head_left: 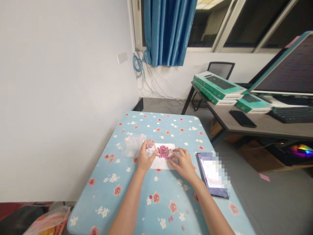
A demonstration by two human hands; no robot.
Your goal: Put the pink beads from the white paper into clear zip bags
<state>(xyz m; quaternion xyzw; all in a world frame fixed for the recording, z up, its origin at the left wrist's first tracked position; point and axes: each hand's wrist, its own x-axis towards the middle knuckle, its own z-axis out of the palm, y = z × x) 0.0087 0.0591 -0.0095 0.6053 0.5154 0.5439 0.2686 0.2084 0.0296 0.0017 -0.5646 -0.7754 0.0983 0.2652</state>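
A small heap of pink beads (163,151) lies on a white sheet (161,163) on the blue flowered table (146,202). My left hand (146,156) rests at the left edge of the heap, fingers curled and pinched beside the beads. My right hand (182,162) sits to the right of the heap, its fingertips pinched together at the beads' lower right edge. What either hand pinches is too small to make out. A thin pin or wire (171,150) pokes out from the heap toward the right.
A clear plastic bag (132,145) lies left of the sheet. A dark phone or tablet (212,174) lies at the table's right edge. To the right stands a desk (256,125) with green keyboard boxes (217,85), a phone, a keyboard and monitors. The white wall is on the left.
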